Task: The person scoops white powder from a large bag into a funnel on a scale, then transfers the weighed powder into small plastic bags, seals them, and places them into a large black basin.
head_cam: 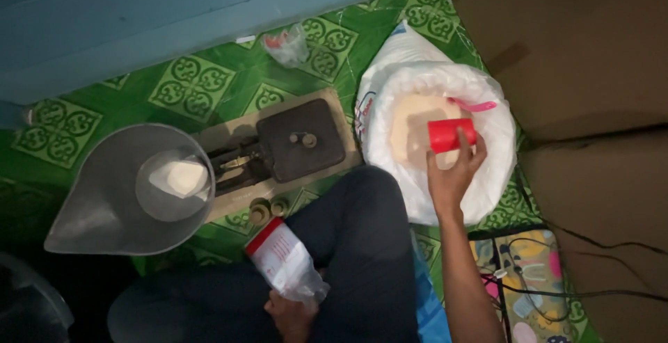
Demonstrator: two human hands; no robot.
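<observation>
My right hand (452, 176) grips a red cup (451, 135) over pale powder in the big white sack (487, 197); the cup's bottom is hidden. My left hand (292, 315), half cut off, is closed on a small clear bag w/ a red top strip (285, 259) by my knee. Left of that, a scale (292, 141) w/ a grey scoop pan (111, 204). Dim light, so I can't make out the bag's print.

Right hand (451, 172) is out in front on a nearly straight bare forearm, fingers curled closed around a red cup (451, 135) with the thumb on its near side. Left hand (292, 315) sits low and close to the body, closed on the bottom of a clear plastic bag (284, 258) rising above it. Legs folded between the hands.
</observation>
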